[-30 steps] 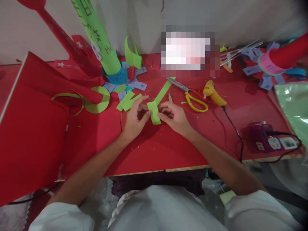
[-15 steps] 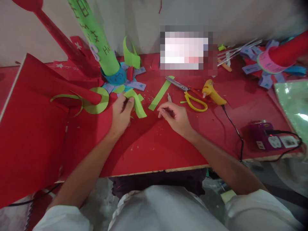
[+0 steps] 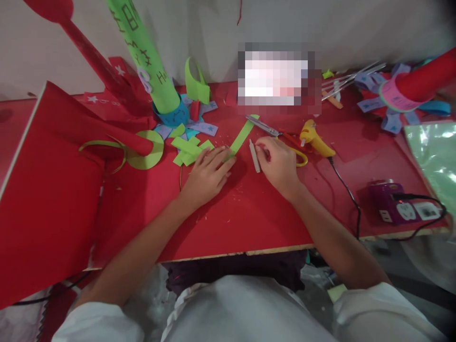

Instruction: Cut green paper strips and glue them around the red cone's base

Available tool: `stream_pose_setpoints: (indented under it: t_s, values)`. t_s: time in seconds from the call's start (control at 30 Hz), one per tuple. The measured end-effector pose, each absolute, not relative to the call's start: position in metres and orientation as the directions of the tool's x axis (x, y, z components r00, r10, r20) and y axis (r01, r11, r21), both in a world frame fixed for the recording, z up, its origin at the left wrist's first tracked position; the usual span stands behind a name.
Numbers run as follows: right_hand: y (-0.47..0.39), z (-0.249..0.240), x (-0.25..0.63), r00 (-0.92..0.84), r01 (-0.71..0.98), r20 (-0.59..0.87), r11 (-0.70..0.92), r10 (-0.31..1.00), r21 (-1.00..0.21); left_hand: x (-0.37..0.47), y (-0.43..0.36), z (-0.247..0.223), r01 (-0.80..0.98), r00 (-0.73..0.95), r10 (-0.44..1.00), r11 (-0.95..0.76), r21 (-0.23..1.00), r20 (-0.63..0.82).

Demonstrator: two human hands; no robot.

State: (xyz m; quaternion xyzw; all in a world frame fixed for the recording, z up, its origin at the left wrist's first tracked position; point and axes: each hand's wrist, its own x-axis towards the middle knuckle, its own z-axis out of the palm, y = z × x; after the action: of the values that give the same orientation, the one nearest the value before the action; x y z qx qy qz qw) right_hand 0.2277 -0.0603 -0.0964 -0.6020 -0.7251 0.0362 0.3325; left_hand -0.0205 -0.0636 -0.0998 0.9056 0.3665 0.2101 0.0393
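Note:
My left hand (image 3: 208, 175) lies flat with its fingers stretched out, touching the near end of a bright green strip (image 3: 242, 134) on the red table. Just left of those fingers are several crossed green strips (image 3: 188, 151). My right hand (image 3: 280, 164) is curled, thumb against fingers; whatever it may hold is hidden. Right beside its fingertips lies a slim grey-white stick, perhaps a pen (image 3: 254, 156). Scissors (image 3: 262, 125) with yellow handles lie partly covered by my right hand. A yellow glue gun (image 3: 315, 137) rests to the right of them.
A green lettered tube (image 3: 151, 66) stands at the back left on a blue base. Left of it are a red panel (image 3: 50, 190) and a green disc (image 3: 151, 149). A purple power adapter (image 3: 392, 199) with a black cord sits at right. A pixelated rectangle is at the back.
My left hand has put down the green strip it held, moved right and flattened on the table. My right hand has moved right towards the scissors, uncovering the grey-white stick.

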Motion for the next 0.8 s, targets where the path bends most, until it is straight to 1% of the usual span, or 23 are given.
stream_pose_setpoints:
  t_s: [0.03,0.1,0.3,0.37,0.5,0.63,0.7,0.8]
  values:
    - [-0.060,-0.097,0.228,-0.061,0.848,0.425,0.272,0.903,-0.455,-0.019,-0.064,-0.099,0.637,0.675,0.669,-0.741,0.210,0.311]
    - [-0.059,-0.099,0.227,-0.074,0.848,0.393,0.266,0.916,-0.458,-0.020,-0.063,-0.098,0.635,0.690,0.667,-0.744,0.208,0.282]
    - [-0.063,-0.105,0.218,-0.121,0.875,0.321,0.253,0.939,-0.412,-0.022,-0.065,-0.096,0.610,0.697,0.648,-0.761,0.222,0.307]
    - [-0.063,-0.106,0.217,-0.129,0.867,0.301,0.255,0.945,-0.428,-0.021,-0.066,-0.096,0.623,0.694,0.657,-0.753,0.214,0.295]
    - [-0.062,-0.103,0.221,-0.121,0.824,0.276,0.251,0.954,-0.508,-0.020,-0.066,-0.095,0.639,0.698,0.667,-0.744,0.196,0.259]
    - [-0.059,-0.089,0.238,-0.005,0.801,0.333,0.203,0.943,-0.563,-0.020,-0.070,-0.095,0.641,0.680,0.666,-0.743,0.193,0.308]
    - [-0.055,-0.080,0.255,0.099,0.818,0.401,0.154,0.911,-0.553,-0.019,-0.073,-0.095,0.653,0.651,0.676,-0.730,0.202,0.345]
    - [-0.047,-0.070,0.289,0.237,0.862,0.427,0.014,0.873,-0.508,-0.017,-0.074,-0.098,0.680,0.622,0.698,-0.706,0.198,0.355]
